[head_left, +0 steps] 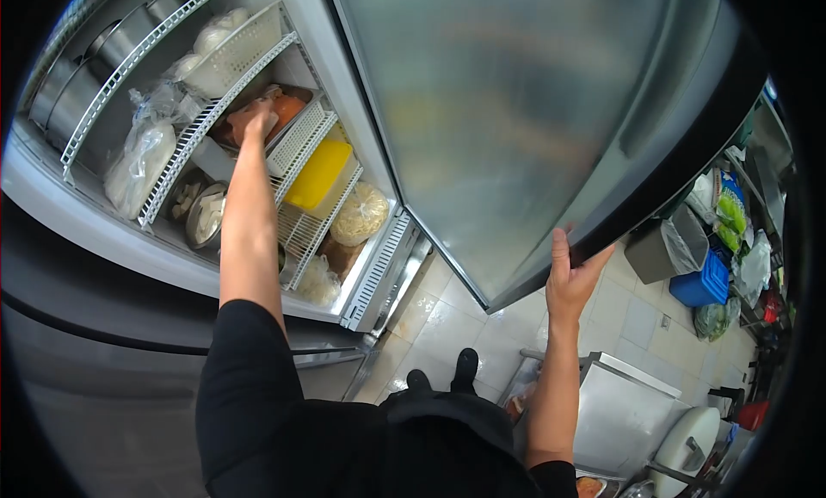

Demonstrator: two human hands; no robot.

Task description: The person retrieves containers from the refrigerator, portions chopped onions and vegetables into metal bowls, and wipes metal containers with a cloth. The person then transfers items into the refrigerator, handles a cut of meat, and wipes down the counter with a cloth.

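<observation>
My left hand (256, 117) reaches into the open fridge, at a metal tray (308, 96) under a wire shelf. Beside its fingers lie reddish-orange pieces of food (289, 108), whose kind I cannot make out. The fingers blend into these pieces, so whether they hold one is unclear. On the right, my right hand (575, 278) grips the lower outer edge of the glass fridge door (490, 136), thumb on the near face and fingers around the edge. The door stands swung wide open.
Shelves hold a white basket (245, 55), bagged food (142, 167), metal pots (64, 98), a yellow-lidded container (320, 175) and bagged noodles (360, 214). Behind the door are a grey bin (658, 253) and a blue container (701, 283). A steel counter (624, 412) stands at lower right.
</observation>
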